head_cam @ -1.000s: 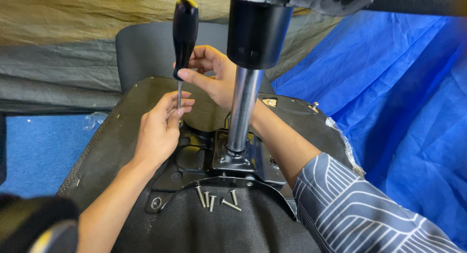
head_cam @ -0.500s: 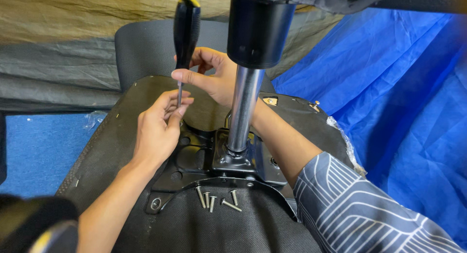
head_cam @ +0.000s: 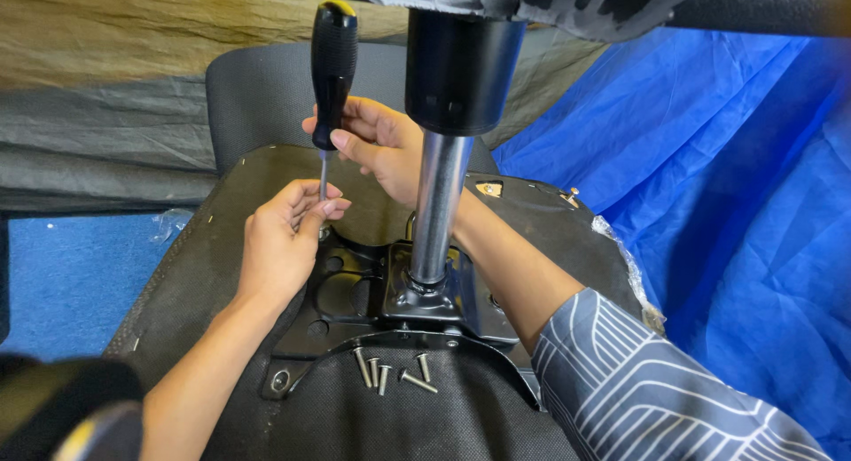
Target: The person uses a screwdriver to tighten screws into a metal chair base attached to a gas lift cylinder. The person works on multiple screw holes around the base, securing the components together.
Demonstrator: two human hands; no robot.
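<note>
Black fabric covers the upturned seat [head_cam: 222,275] on which we work, its underside facing the camera and a dark metal plate [head_cam: 355,293] fixed at its middle. From that plate a chrome column [head_cam: 439,208] rises toward us into a black sleeve [head_cam: 461,66].

Our right hand [head_cam: 377,146] grips the screwdriver [head_cam: 332,71] at the lower end of its black handle, fingers wrapped round it, the tool standing nearly upright. Our left hand [head_cam: 284,239] sits just below, thumb and fingertips pinched narrow on the thin steel shaft close to its tip, right at the plate's far left corner. Whether a screw sits under the tip we cannot tell; the fingers hide it.

Five loose screws [head_cam: 386,371] lie on the seat's fabric just in front of the plate, near its curved front edge, apart from both hands. Our right forearm, in a grey sleeve [head_cam: 656,399] with white line patterns, crosses the plate's right side.

Beyond the seat stands a grey chair back [head_cam: 257,93]. Blue sheeting [head_cam: 727,204] drapes the right side of the room, grey and tan cloth [head_cam: 106,89] hangs at the left, and a blue floor [head_cam: 62,275] shows beside the seat, with a scrap of clear plastic [head_cam: 168,222] at its edge.
</note>
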